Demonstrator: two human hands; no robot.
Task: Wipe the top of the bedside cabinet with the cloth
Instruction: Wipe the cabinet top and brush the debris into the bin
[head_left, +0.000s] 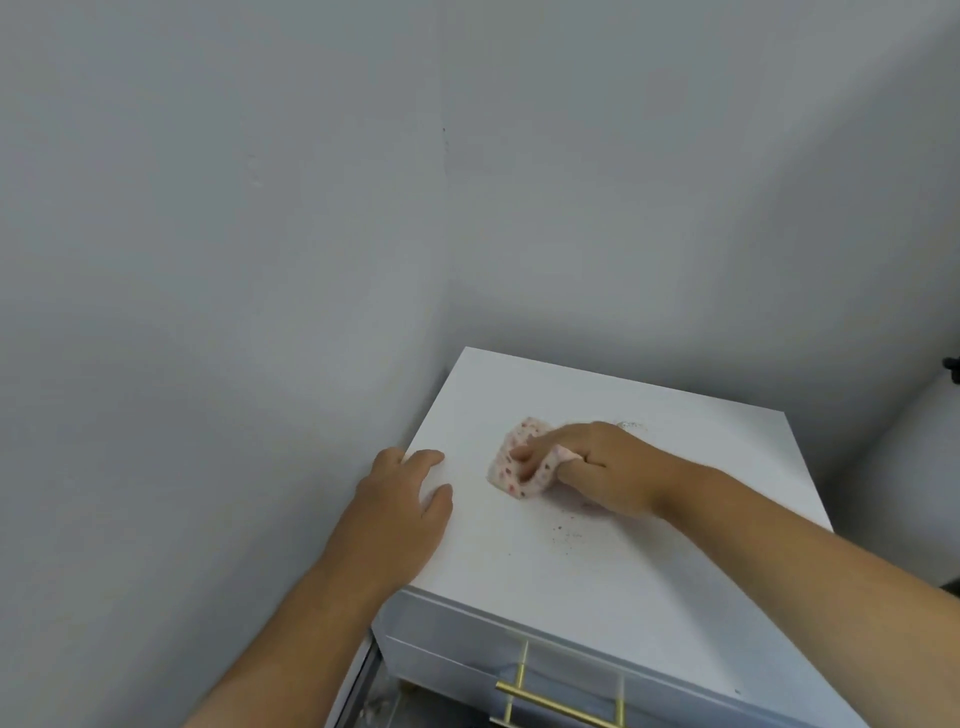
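The white bedside cabinet (649, 587) stands in a room corner, its flat top facing me. My right hand (608, 467) presses a small pink-spotted cloth (511, 465) onto the middle of the top, fingers curled over the cloth's edge. My left hand (405, 499) lies flat on the top's left edge, fingers apart, holding nothing. Fine dark crumbs (566, 532) dot the surface in front of the cloth, and a few more specks (631, 426) sit just behind my right hand.
Grey walls (260, 260) meet in a corner right behind and to the left of the cabinet. A drawer front with a brass bar handle (561, 701) faces me below the top. A dark object (953, 369) pokes in at the right edge.
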